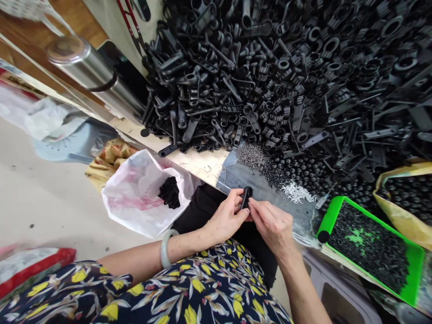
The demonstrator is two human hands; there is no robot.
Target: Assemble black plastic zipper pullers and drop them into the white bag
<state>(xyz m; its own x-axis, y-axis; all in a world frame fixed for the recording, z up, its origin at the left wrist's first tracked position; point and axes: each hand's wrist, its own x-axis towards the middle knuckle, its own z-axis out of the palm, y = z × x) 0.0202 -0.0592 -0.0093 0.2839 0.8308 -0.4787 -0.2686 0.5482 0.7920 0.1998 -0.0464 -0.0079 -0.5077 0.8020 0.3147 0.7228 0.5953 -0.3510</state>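
Observation:
A small black plastic part (pixel 246 197) with a rounded top is held over the table's front edge. The fingers and thumb of my left hand (pixel 225 216) are closed around it from the left. From the other side my right hand (pixel 272 220) pinches at the same part, thumb and forefinger together at its edge. Whether a smaller piece sits between those right fingertips is hidden. Just beyond my hands lie a pile of small metal pins (pixel 253 156) and a heap of white pieces (pixel 297 191).
A large mound of black plastic parts (pixel 216 90) covers the table. Right are a green tray (pixel 329 216) of small black pieces and a yellow bag (pixel 401 216). Left are a white bag (pixel 128 193) holding black parts and a steel flask (pixel 84 65).

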